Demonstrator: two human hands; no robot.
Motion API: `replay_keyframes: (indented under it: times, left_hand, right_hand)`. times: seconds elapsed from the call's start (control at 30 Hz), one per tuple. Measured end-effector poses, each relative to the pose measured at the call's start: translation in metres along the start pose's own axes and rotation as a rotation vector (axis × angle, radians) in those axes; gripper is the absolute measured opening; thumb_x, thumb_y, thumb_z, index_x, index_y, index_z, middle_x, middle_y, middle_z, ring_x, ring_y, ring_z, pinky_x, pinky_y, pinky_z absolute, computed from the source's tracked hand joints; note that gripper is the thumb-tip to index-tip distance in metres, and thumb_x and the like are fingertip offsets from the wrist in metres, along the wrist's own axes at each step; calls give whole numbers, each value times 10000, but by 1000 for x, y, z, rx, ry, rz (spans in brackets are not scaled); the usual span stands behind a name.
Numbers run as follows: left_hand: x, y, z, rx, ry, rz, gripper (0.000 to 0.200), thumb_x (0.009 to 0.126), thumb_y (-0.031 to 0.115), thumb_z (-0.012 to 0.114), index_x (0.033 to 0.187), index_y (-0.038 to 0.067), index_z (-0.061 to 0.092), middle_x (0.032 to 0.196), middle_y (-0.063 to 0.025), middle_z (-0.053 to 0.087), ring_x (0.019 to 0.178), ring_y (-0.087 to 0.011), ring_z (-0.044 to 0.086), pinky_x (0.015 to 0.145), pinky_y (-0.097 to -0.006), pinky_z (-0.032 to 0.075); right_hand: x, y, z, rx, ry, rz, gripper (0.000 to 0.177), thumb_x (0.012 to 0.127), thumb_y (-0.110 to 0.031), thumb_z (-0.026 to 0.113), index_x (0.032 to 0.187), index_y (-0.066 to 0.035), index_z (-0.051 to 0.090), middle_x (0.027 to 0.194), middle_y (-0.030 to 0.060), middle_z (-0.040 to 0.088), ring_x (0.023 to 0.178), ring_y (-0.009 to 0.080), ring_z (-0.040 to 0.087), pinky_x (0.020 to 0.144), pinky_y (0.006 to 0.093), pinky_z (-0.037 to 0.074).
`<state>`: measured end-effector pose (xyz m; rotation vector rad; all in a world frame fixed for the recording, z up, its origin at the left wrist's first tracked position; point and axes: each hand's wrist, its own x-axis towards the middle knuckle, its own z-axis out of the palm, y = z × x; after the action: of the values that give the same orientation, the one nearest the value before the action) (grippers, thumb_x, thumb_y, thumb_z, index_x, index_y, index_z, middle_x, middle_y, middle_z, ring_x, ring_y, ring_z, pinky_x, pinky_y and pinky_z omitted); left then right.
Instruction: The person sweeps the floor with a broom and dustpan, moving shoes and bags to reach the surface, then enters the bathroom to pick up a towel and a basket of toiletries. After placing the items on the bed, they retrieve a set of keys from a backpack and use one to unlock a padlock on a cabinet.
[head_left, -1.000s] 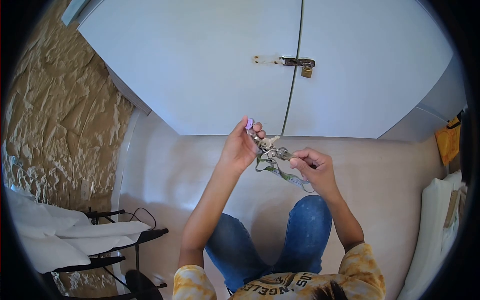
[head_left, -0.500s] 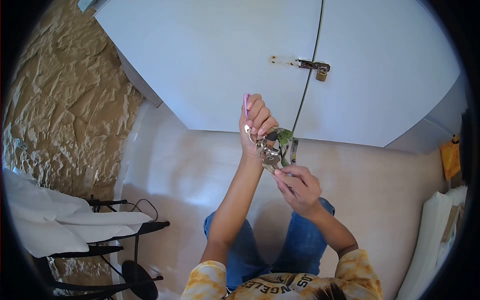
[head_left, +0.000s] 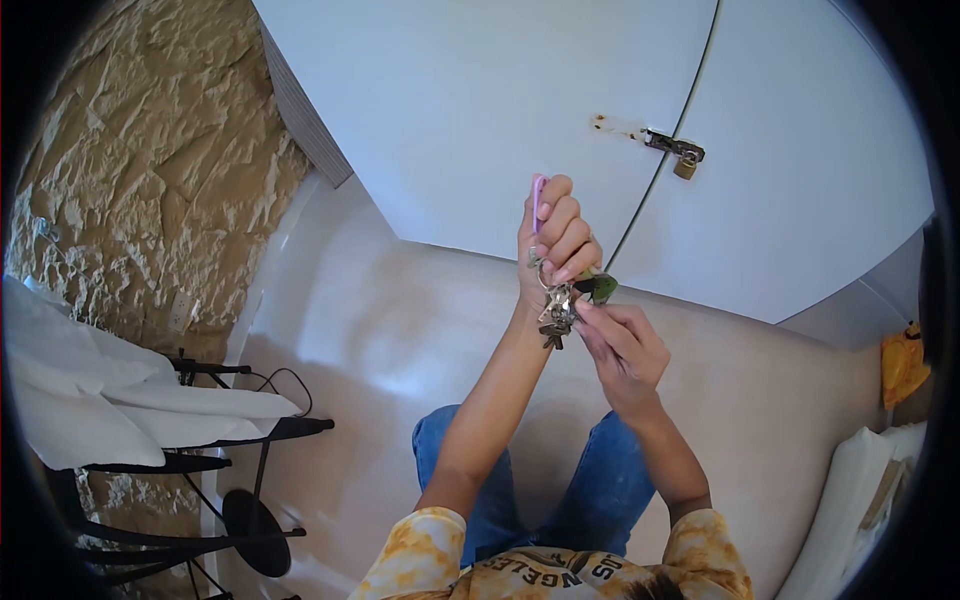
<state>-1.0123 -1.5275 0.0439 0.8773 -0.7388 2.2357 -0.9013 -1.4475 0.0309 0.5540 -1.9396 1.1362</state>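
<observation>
My left hand (head_left: 563, 228) is wrapped round the upper part of a bunch of keys (head_left: 560, 312), with a thin pink-purple strip (head_left: 538, 204) standing up past the thumb. Several metal keys hang from a ring below the fingers, and a green patterned strap (head_left: 598, 288) sticks out behind them. With thumb and fingers pinched together, my right hand (head_left: 630, 357) holds part of the bunch from the right; which key is hidden. Beyond both hands, a brass padlock (head_left: 685, 169) hangs on a dark, rusty latch (head_left: 672, 143) across the two white doors (head_left: 500, 120).
A rough stone-like wall (head_left: 150, 160) rises on the left. In front of it a black-framed chair or rack (head_left: 265, 450) carries a white cloth (head_left: 130, 400). On the right are a yellow bag (head_left: 903, 368) and a pale padded item (head_left: 850, 490). The floor (head_left: 370, 330) is light.
The view has shifted, so the doors and padlock sit farther right. My right hand has moved up against the keys, and the keys have turned to hang lower left; less of the green strap shows.
</observation>
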Motion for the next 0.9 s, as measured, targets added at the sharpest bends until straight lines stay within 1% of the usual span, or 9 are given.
replay_keyframes:
  times: [0.2,0.3,0.4,0.5,0.6,0.7,0.8,0.87,0.9]
  left_hand:
    - [-1,-1,3,1,6,37,308,952,279,204,738,97,329,479,-7,302,373,-118,315,396,-275,372]
    - [-1,0,4,-19,2,46,312,952,284,206,736,95,330,480,-8,296,375,-117,311,396,-276,368]
    - [-2,3,3,-16,9,53,307,950,277,214,732,94,330,478,-10,302,373,-117,319,387,-271,369]
    - [-3,6,2,48,32,61,300,947,263,224,724,92,331,475,-9,316,365,-118,329,370,-265,373]
    - [-4,8,1,162,56,52,310,949,272,219,727,90,336,481,-7,312,367,-117,324,371,-274,365]
    - [-3,6,3,291,94,41,320,950,281,216,726,92,344,483,-6,315,368,-115,325,370,-276,359]
    - [-2,4,6,395,124,9,326,950,287,216,723,94,349,480,-6,316,367,-113,327,370,-273,359]
    - [-2,3,5,415,130,-6,328,949,289,218,720,97,352,479,-5,316,367,-112,329,370,-272,360]
    - [-3,2,6,361,143,9,328,948,286,227,715,93,353,479,-7,312,367,-113,322,373,-269,355]
  right_hand:
    - [6,6,-3,85,3,136,242,652,92,656,855,-41,646,774,53,563,620,118,552,524,216,448]
    - [1,11,-2,70,-15,22,245,643,86,671,849,-43,648,792,54,565,630,114,548,529,212,445]
    - [-1,3,0,58,15,59,249,628,66,695,844,-48,650,770,54,554,614,109,533,507,206,432]
    - [-4,1,-5,-40,0,-63,289,605,27,728,872,-57,654,713,42,524,552,96,498,455,209,400]
    - [-1,-5,-2,-87,-33,-116,325,597,-2,744,902,-73,657,660,24,490,490,89,453,412,217,367]
    - [1,-4,4,-112,-25,-116,345,591,-6,749,916,-80,659,640,16,479,460,89,432,393,222,346]
    - [5,-1,1,-194,-65,-156,314,605,-4,738,901,-73,660,642,14,482,467,91,443,403,210,353]
    - [7,1,0,-157,-13,-84,266,632,-11,724,885,-56,657,645,14,484,473,77,446,412,194,351]
    - [7,1,1,-140,13,-47,242,646,-15,716,878,-48,655,647,14,485,477,70,448,416,187,350]
